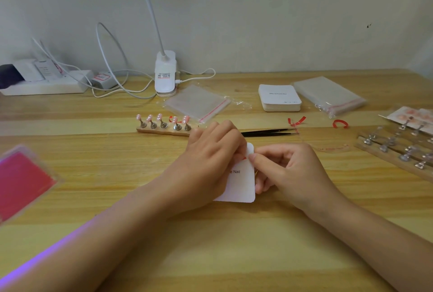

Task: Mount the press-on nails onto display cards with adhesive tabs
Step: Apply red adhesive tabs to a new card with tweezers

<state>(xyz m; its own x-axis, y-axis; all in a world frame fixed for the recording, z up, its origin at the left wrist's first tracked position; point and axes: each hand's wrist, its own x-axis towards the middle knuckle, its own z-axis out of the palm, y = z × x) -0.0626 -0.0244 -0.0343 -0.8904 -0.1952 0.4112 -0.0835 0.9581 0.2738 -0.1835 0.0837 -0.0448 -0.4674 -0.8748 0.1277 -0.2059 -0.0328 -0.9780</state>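
A white display card (242,181) printed with "Nail" lies on the wooden table in front of me. My left hand (210,158) covers its left part, fingers curled at a small red strip (244,158) on the card's upper edge. My right hand (288,170) grips the card's right edge, thumb on top and fingers curled beneath. Behind the hands a wooden holder (164,130) carries several pink press-on nails (160,117) on metal stands. Black tweezers (269,132) lie to its right.
A stack of blank cards (280,98) and two packs of clear bags (199,103) (330,96) lie farther back. More nail stands (398,148) sit at the right, a pink-red case (21,184) at the left, a clip lamp (165,73) and power strip (44,85) by the wall. Red peel-off strips (340,123) lie about.
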